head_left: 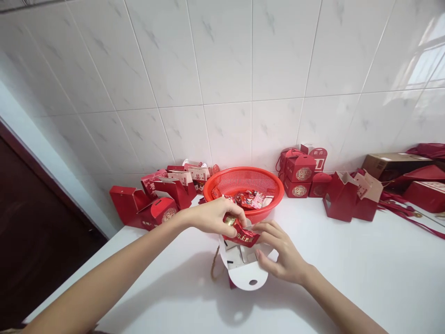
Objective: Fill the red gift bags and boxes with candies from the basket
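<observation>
White tiled wall, white counter, and both hands meet over an open gift box.

Left hand pinches a red sweet packet above the white-lined box; right hand grips the box's rim at 3 o'clock. Red basket of sweets sits just beyond at 12, finished red boxes at 1.

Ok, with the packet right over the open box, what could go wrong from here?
1. The left hand pinches the red snack packet by one end; it might slip and miss the open gift box.
2. Only the right hand steadies the light box, so it could tip.
3. The box's flaps might fold inward and block the opening.
</observation>
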`<state>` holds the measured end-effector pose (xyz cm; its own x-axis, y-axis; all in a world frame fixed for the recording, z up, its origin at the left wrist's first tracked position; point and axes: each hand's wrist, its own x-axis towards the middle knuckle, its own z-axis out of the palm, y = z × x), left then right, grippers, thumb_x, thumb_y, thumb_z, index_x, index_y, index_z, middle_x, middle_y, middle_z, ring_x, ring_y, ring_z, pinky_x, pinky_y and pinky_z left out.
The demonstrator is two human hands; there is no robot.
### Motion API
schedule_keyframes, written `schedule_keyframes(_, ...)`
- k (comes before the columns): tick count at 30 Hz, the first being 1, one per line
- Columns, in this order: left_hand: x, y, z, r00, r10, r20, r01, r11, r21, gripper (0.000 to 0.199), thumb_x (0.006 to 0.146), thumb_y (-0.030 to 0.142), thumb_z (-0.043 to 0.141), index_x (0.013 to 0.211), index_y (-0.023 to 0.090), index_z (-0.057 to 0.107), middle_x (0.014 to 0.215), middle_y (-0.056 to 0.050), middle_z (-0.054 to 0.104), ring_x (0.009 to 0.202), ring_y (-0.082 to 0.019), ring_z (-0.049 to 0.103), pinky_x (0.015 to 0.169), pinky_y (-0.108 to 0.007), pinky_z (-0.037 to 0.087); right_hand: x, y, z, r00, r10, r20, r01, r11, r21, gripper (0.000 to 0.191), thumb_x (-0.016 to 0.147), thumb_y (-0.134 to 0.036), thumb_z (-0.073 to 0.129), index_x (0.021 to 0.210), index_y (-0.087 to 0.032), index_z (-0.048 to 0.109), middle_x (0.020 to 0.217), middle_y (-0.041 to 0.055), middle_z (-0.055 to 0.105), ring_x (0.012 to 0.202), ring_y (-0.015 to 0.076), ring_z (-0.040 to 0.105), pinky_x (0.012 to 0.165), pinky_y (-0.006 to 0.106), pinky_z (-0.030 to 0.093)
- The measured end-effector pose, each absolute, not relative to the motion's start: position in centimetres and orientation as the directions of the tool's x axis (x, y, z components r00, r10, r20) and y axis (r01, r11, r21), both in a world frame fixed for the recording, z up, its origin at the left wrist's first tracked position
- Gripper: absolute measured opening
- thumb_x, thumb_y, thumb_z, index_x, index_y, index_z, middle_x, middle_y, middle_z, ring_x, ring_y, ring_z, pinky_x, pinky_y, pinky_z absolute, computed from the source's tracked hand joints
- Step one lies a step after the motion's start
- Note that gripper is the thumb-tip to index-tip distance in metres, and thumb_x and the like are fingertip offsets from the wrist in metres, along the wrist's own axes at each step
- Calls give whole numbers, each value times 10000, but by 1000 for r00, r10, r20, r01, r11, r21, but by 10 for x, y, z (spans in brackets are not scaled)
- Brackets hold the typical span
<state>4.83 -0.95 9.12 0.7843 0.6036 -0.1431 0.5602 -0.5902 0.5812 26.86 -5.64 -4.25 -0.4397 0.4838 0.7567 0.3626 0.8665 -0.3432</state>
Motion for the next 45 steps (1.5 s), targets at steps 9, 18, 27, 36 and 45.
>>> schedule_keyframes(9, 59, -23, 90, 810, 577, -106, 549, -683, 483, 440, 890, 506, 623, 1190, 189, 678, 982, -60, 656, 794, -171, 586, 668, -241, 423, 268, -56, -43, -420, 509, 751, 329, 857, -397, 275, 838, -116, 542, 1091, -224, 546, 1078, 103, 644, 1035, 261, 578, 866, 428, 536)
schedule_keyframes(18, 55, -28, 86, 843, 535, -55, 486, -714, 504, 329, 956, 314, 518, 1252, 215, 623, 1184, -86, 662, 1039, -224, 619, 848, -299, 469, 269, -57, -42, -409, 495, 766, 332, 863, -381, 297, 847, -116, 535, 1124, -223, 529, 1079, 101, 650, 1040, 255, 573, 873, 420, 535)
schedule_keyframes(27, 23, -32, 75, 771, 637, -10, 582, -698, 418, 361, 891, 324, 615, 1249, 291, 646, 1300, -62, 567, 1184, -253, 545, 976, -351, 453, 270, -56, -43, -377, 466, 800, 423, 855, -299, 209, 857, -173, 584, 1061, -216, 569, 1165, 129, 637, 1067, 280, 588, 877, 440, 524)
schedule_keyframes(36, 1, -46, 61, 670, 742, -22, 660, -582, 475, 346, 905, 427, 627, 1210, 268, 655, 1363, -81, 504, 1234, -272, 512, 1041, -405, 434, 273, -56, -46, -270, 520, 810, 480, 802, -355, 518, 867, -282, 663, 1337, -205, 459, 1335, 165, 549, 1224, 312, 532, 991, 476, 485)
schedule_keyframes(45, 2, -47, 45, 686, 727, 23, 538, -529, 656, 568, 890, 479, 611, 1414, 287, 502, 1446, -85, 489, 1241, -282, 500, 1029, -415, 448, 274, -60, -40, -299, 620, 725, 266, 784, -560, 283, 892, -368, 624, 1119, -219, 542, 1003, 67, 645, 894, 216, 629, 797, 338, 533)
